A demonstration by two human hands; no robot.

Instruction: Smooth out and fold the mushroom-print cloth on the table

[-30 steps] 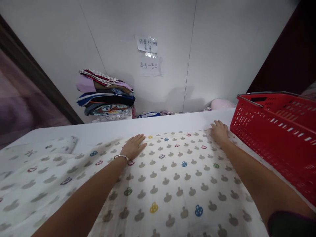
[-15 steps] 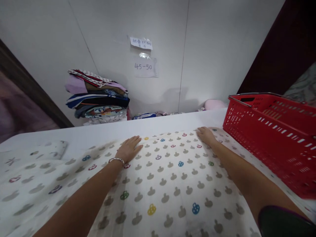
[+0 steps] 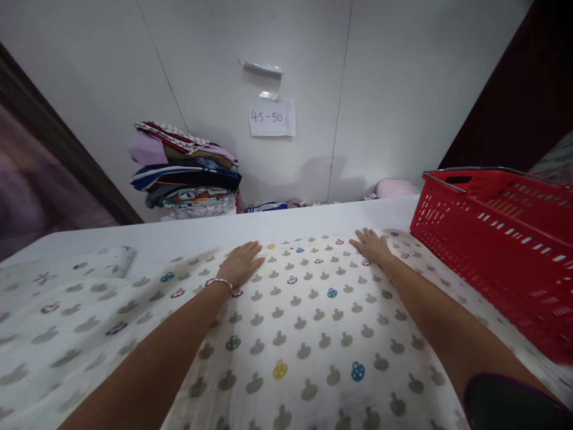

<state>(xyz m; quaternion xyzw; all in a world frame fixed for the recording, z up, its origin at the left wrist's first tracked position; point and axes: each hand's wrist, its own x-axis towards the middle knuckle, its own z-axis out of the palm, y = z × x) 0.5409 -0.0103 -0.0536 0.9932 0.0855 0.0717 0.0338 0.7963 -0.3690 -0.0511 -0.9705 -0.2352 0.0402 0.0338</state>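
Spread across a white table (image 3: 313,218): patterned cloth (image 3: 295,334), mid-smoothing beside a red basket (image 3: 501,251). Pressed flat near its far edge, palms down, fingers open: left hand (image 3: 242,264), right hand (image 3: 371,246). Likely needed next: grip on an edge for folding.

Only one readable text: white paper sheet (image 3: 271,117) taped to the wall (image 3: 403,89), handwritten "45-50" in dark pen. Above it, a second slip (image 3: 262,66) w/ clear tape, seen edge-on, its writing can't be read. No brand or label legible on the red basket (image 3: 501,239), the stacked fabrics (image 3: 188,173) or the printed cloth (image 3: 304,322), which carries pattern shapes only, no letters or nos.
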